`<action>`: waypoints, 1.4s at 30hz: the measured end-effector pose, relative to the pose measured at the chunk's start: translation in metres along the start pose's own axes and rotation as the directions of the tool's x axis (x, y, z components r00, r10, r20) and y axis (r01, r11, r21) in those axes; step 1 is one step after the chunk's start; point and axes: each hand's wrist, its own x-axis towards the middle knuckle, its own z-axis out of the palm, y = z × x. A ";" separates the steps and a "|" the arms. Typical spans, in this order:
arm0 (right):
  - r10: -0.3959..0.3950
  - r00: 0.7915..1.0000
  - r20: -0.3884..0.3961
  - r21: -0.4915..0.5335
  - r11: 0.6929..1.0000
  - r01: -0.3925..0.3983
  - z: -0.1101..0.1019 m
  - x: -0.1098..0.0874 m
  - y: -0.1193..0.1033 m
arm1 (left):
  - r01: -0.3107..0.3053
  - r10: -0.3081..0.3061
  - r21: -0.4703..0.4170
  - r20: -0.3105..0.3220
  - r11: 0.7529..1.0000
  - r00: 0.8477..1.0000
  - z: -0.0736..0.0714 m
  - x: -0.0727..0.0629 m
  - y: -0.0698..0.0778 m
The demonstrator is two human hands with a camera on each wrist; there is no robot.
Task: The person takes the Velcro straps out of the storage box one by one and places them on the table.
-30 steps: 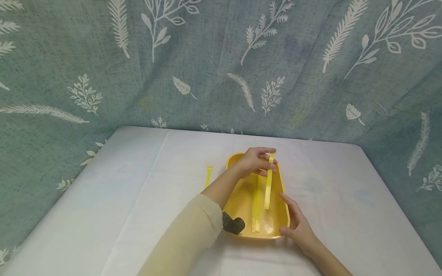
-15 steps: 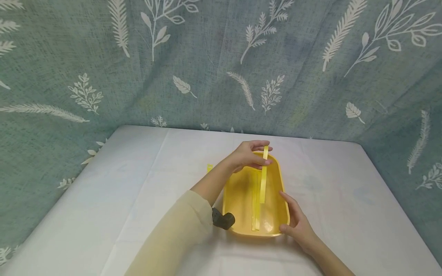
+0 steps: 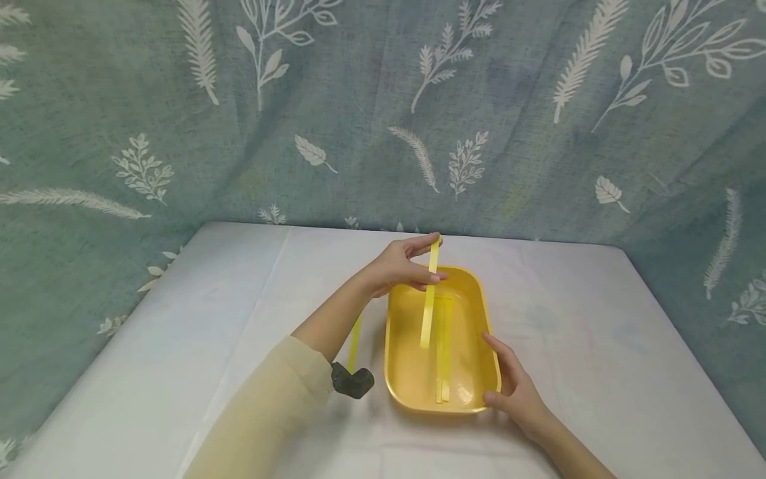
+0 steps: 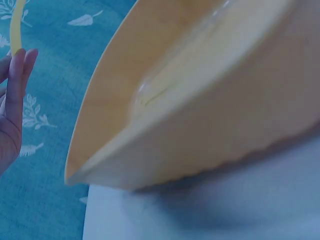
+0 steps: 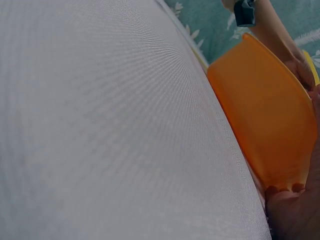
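My left hand (image 3: 395,269) pinches a flat yellow strip (image 3: 427,319) near its upper part, over the far left of a yellow plastic tray (image 3: 407,376). The strip hangs down across the tray in the head view. Two similar strips (image 3: 443,346) lie lengthwise side by side on the tray floor. At the near right corner, my right hand (image 3: 519,392) grips the tray's rim between thumb and fingers. The left wrist view catches the fingers (image 4: 16,75) holding the strip (image 4: 16,25) beyond the tray wall (image 4: 200,135).
Another yellow strip (image 3: 354,346) lies on the white-covered table (image 3: 574,332) left of the tray, partly hidden by my left forearm. A black camera (image 3: 353,382) sticks out from the left wrist. Behind the table hangs a green leaf-patterned cloth (image 3: 359,100).
My left hand has moved left with the pinched strip, from the tray's right side to its left side. The right hand and tray stay almost in place.
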 end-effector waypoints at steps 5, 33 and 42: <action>-0.003 1.000 0.014 0.019 1.000 0.003 -0.001 -0.001 0.000 | -0.019 0.019 -0.024 0.008 1.000 1.000 -0.011 -0.010 0.002; -0.001 1.000 0.012 0.025 1.000 0.001 -0.001 -0.001 0.002 | -0.026 0.028 0.072 -0.022 0.997 0.999 -0.063 -0.080 -0.028; 0.002 1.000 0.008 0.012 1.000 -0.002 0.000 0.000 -0.001 | -0.039 0.037 0.164 0.018 0.986 0.999 -0.075 -0.101 -0.059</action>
